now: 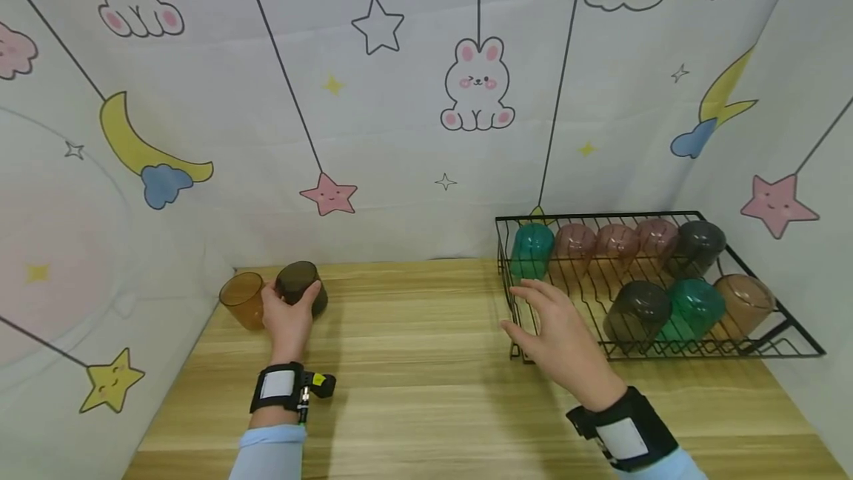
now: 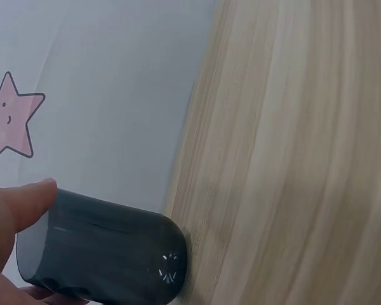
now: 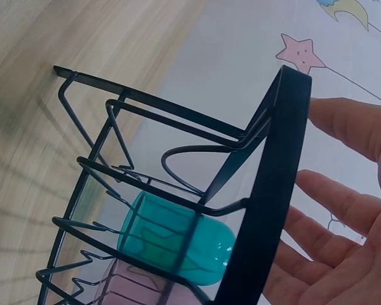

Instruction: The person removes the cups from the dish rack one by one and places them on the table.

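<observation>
Near the table's far left corner, my left hand (image 1: 288, 324) grips a dark grey cup (image 1: 303, 278), thumb on one side and fingers on the other. In the left wrist view, the cup (image 2: 114, 248) has its closed bottom at the wooden tabletop. Right beside it stands an amber cup (image 1: 240, 301). My right hand (image 1: 566, 343) holds nothing, its fingers spread at the left end of a black wire rack (image 1: 666, 215). In the right wrist view, the fingertips are close to the rack's edge bar (image 3: 267, 178); whether they touch it I cannot tell.
Two rows of upside-down cups sit in the rack. The back row has a teal cup (image 1: 533, 247), several pink ones and a dark one (image 1: 696, 247). In front are a dark cup (image 1: 637, 313), a green cup (image 1: 693, 310) and a brown cup (image 1: 745, 301). A patterned cloth backs the table.
</observation>
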### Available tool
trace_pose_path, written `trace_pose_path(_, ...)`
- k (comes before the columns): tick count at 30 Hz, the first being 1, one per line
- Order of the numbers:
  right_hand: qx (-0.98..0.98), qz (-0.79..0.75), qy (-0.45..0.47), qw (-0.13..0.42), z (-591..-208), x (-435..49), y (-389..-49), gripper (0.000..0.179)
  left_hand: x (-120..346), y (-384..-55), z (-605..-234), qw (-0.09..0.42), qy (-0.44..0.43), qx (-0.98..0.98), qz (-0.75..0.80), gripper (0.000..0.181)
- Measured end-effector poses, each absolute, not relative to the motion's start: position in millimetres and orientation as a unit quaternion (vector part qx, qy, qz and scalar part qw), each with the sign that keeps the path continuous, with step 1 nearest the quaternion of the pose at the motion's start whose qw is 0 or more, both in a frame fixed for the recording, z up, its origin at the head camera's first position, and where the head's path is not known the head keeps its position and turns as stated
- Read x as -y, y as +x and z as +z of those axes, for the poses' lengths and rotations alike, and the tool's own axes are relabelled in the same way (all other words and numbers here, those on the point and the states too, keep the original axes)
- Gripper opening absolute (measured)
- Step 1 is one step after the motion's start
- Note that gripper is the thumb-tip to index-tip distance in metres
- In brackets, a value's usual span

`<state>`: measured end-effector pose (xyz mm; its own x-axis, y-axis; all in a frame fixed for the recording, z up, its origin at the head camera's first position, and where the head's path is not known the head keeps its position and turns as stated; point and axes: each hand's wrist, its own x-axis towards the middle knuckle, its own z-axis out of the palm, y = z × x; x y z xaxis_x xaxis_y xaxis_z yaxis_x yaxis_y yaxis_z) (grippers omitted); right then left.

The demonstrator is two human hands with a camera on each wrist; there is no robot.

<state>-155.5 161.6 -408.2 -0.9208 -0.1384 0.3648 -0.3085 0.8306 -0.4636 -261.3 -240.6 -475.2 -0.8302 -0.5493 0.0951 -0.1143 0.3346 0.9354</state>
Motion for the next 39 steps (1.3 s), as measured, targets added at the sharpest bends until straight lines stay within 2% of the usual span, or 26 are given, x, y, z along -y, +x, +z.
trace_pose_path(12,0.942,0.258,0.123,0.177,-404,-163,-156,0.053,237,-257,-461,0.176,0.211,0.796,-0.539,0.099)
trace_pose_path(19,0.943,0.252,0.124,0.179,-396,-169,-156,0.053,223,-246,-434,0.224,0.191,0.806,-0.513,0.096)
trace_pose_path(26,0.946,0.246,0.12,0.176,-393,-175,-154,0.052,202,-230,-407,0.302,0.118,0.816,-0.479,0.087)
trace_pose_path(36,0.952,0.197,0.122,0.202,-385,-196,-152,0.051,151,-204,-389,0.312,-0.003,0.85,-0.424,0.085)
trace_pose_path(39,0.957,0.17,0.108,0.21,-383,-207,-151,0.047,135,-197,-392,0.298,-0.043,0.864,-0.405,0.082)
